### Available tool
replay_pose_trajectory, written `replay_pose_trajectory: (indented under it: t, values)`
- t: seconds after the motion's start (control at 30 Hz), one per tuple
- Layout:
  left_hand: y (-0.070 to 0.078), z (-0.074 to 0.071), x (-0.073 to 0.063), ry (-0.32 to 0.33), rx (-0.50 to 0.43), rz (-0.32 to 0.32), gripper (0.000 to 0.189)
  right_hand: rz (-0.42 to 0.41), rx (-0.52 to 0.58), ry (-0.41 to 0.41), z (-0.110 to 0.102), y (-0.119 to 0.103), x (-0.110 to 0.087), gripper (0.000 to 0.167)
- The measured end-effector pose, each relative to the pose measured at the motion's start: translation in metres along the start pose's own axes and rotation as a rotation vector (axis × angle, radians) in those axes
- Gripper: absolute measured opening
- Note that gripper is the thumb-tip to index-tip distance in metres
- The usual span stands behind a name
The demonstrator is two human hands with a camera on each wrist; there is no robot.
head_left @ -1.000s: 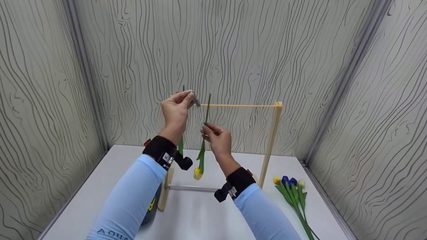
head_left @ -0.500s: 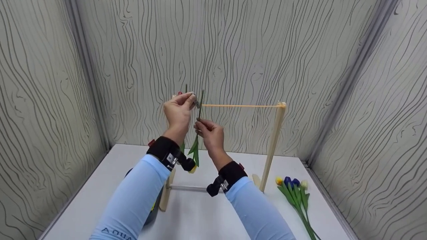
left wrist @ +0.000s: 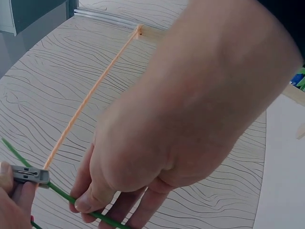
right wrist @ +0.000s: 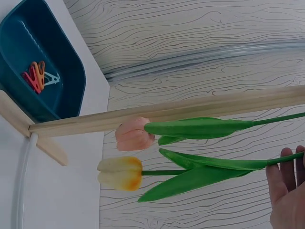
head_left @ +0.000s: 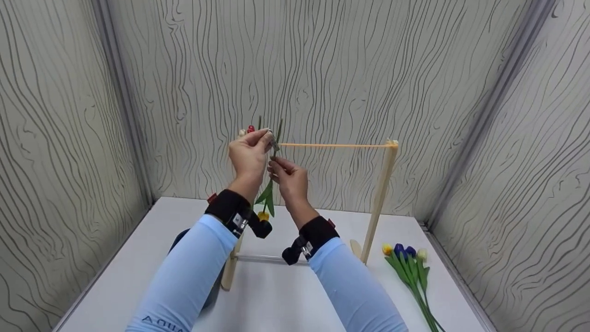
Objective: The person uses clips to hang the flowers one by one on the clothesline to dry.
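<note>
Near the cord's left part, my left hand pinches a grey clothespin between thumb and fingers. Its end meets the orange cord and a green stem; whether it bites both, I cannot tell. Just below, my right hand pinches that stem, which belongs to a yellow-and-white tulip hanging flower-down. Beside it hangs a pink tulip, also flower-down, its upper end out of sight behind my left hand in the head view. A red clip shows above the left hand.
The cord runs to the top of a wooden post; a clear rod joins the stand's feet. Several tulips lie on the white table at right. Beside the left foot stands a dark teal basin with several clothespins.
My right hand has moved left and up, bringing the yellow-and-white tulip's stem against the cord beside the clothespin. My left hand keeps pinching the clothespin and has shifted slightly right.
</note>
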State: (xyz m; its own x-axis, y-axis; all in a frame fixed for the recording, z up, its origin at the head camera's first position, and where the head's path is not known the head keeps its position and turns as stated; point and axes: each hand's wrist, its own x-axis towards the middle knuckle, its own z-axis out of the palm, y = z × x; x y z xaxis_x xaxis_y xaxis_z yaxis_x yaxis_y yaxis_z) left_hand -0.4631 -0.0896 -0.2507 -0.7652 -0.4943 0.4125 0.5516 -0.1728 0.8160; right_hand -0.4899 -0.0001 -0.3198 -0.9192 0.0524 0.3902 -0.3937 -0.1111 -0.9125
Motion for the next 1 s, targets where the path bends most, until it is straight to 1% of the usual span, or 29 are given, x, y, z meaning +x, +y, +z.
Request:
replay_pose_trajectory:
  t: [0.13, 0.27, 0.4, 0.5, 0.83, 1.0]
  values:
    - [-0.001, -0.001, -0.001, 0.0, 0.022, -0.001, 0.015, -0.007, 0.007, 0.021, 0.001, -0.007, 0.004, 0.025]
    - [-0.001, -0.002, -0.001, -0.005, 0.018, -0.013, 0.016, -0.017, -0.015, 0.048, 0.002, -0.014, 0.006, 0.022]
    - [-0.002, -0.002, 0.0, -0.003, 0.01, -0.02, 0.016, -0.031, -0.042, 0.06, 0.002, -0.017, 0.008, 0.021]
    - [-0.003, -0.002, 0.0, -0.011, 0.029, -0.017, 0.016, -0.04, -0.058, 0.065, 0.002, -0.017, 0.008, 0.021]
    - [-0.001, -0.005, 0.0, -0.027, 0.038, -0.022, 0.02, -0.078, -0.073, 0.043, 0.002, -0.019, 0.007, 0.02]
    - [-0.003, -0.006, -0.001, -0.035, 0.07, -0.026, 0.024, -0.079, -0.064, 0.032, 0.001, -0.017, 0.008, 0.02]
